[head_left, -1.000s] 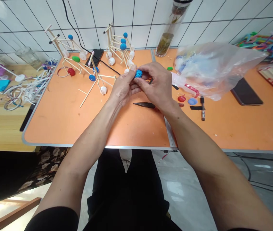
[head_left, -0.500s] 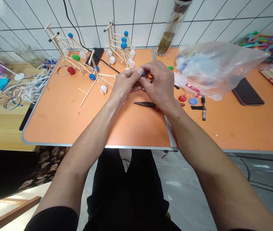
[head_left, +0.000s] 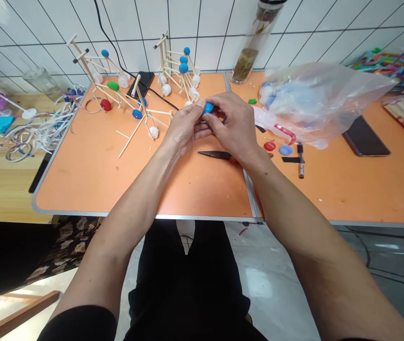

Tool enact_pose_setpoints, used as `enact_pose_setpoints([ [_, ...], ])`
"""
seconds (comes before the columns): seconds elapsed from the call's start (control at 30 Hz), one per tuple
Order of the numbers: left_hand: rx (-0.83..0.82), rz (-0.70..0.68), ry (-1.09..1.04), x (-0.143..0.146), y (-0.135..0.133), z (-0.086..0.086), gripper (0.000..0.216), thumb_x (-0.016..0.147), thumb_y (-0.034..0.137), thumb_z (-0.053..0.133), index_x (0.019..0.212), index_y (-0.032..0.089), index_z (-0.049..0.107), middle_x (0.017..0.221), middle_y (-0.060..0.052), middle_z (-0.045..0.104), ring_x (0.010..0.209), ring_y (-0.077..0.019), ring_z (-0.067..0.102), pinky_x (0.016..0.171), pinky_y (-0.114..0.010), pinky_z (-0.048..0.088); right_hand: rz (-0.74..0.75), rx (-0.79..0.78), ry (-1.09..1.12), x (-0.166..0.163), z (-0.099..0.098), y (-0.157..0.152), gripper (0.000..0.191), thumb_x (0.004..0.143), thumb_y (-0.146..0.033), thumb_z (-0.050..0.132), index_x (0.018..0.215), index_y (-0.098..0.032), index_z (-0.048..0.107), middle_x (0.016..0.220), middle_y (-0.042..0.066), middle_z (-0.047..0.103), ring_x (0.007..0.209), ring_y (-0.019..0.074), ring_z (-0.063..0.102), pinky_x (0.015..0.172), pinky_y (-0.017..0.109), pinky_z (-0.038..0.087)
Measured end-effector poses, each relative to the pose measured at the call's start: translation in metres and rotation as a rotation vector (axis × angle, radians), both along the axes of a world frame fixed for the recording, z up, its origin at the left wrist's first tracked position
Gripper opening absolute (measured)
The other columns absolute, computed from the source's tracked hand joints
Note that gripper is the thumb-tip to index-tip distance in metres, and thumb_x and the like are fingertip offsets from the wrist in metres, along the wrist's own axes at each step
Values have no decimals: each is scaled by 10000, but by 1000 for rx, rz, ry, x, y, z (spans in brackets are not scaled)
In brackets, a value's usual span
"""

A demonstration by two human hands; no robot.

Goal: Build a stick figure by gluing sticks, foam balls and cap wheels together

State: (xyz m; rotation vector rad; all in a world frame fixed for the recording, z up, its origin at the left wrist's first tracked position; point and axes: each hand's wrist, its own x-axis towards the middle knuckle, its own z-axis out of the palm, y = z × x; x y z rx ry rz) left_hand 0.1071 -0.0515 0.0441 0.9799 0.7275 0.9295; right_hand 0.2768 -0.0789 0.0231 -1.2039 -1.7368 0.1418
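Note:
My left hand (head_left: 184, 128) and my right hand (head_left: 235, 125) meet above the orange table (head_left: 116, 184), fingers pinched together round a small blue bottle cap (head_left: 208, 107). Most of the cap is hidden by my fingertips. Black scissors or pliers (head_left: 213, 154) lie on the table just under my right wrist. A red cap (head_left: 269, 146) and a blue cap (head_left: 285, 149) lie to the right of my right hand.
Stick-and-cap models (head_left: 123, 102) stand at the back left and back middle (head_left: 179, 71). A clear plastic bag of caps (head_left: 316, 102) lies at the right, a tall glass bottle (head_left: 253, 42) behind it. A dark phone (head_left: 365, 135) and a black marker (head_left: 300, 161) lie right. White plastic strips (head_left: 41, 128) pile up at left.
The blue cap has been turned between my fingers: plainly visible a second ago, nearly hidden half a second ago, partly showing again now. Both hands stay in the same place.

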Motion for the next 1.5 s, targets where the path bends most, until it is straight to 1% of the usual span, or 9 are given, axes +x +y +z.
enact_pose_setpoints([
  [0.3, -31, -7, 12, 0, -4, 6, 381, 1108, 570, 807, 1087, 190, 807, 1149, -98, 925, 1320, -280, 872, 1152, -416, 706, -6, -12, -15, -3, 2, -3, 342, 1029, -494, 813, 1362, -417, 796, 1409, 66, 864, 1384, 400, 783, 1202, 675, 662],
  [0.43, -20, -4, -5, 2, -5, 5, 367, 1091, 564, 834, 1061, 200, 799, 1206, -91, 920, 1359, -291, 858, 1175, -435, 696, -67, 9, -55, -6, 7, -9, 249, 1079, -424, 717, 1314, -462, 791, 1402, -4, 872, 1341, 343, 784, 1149, 607, 694],
  [0.53, -6, -1, 8, 0, -3, 3, 291, 1108, 485, 827, 1070, 198, 803, 1219, -80, 920, 1353, -269, 860, 1178, -408, 687, -61, 17, -91, -7, 9, -10, 312, 1052, -349, 717, 1334, -462, 786, 1430, -4, 858, 1326, 320, 784, 1161, 585, 690],
  [0.63, -19, -5, 29, -1, -2, 4, 335, 1104, 525, 821, 1055, 193, 803, 1200, -89, 924, 1351, -269, 861, 1168, -391, 689, -43, 7, -77, -6, 7, -7, 375, 1017, -389, 770, 1390, -419, 782, 1449, 46, 853, 1357, 360, 784, 1193, 625, 671],
  [0.77, -17, -13, 13, 0, -3, 5, 425, 1063, 633, 841, 1028, 211, 807, 1169, -98, 930, 1332, -279, 867, 1116, -371, 713, -49, 36, -43, -4, 4, -6, 298, 1032, -416, 773, 1327, -426, 806, 1381, 53, 867, 1310, 364, 800, 1155, 612, 687],
  [0.87, -20, 4, -4, 1, -5, 5, 389, 1037, 613, 879, 1030, 230, 818, 1167, -96, 931, 1313, -283, 873, 1103, -383, 723, -69, 19, -39, -3, 3, -5, 258, 1064, -507, 764, 1309, -439, 808, 1366, 52, 871, 1320, 376, 795, 1136, 625, 701],
  [1.1, 10, -6, 48, -1, -4, 5, 359, 1102, 595, 802, 1090, 236, 794, 1134, -64, 927, 1292, -257, 879, 1086, -346, 706, -24, -5, -7, -2, 2, -3, 375, 1029, -569, 803, 1383, -443, 802, 1408, 71, 855, 1396, 405, 764, 1213, 680, 666],
  [1.33, 8, -23, 38, 0, -6, 4, 435, 1063, 650, 835, 1027, 226, 748, 1076, -68, 909, 1209, -239, 891, 1117, -360, 689, -14, -5, -14, -1, 4, -2, 246, 1080, -608, 748, 1241, -441, 829, 1395, 50, 857, 1361, 393, 772, 1212, 669, 658],
  [1.5, -29, -58, -10, 2, -8, 6, 458, 1050, 711, 823, 1015, 261, 748, 1117, -79, 921, 1309, -294, 863, 1135, -405, 697, -76, 28, -38, -4, 14, -9, 228, 1113, -590, 688, 1211, -430, 818, 1364, 35, 868, 1342, 372, 762, 1203, 641, 655],
])
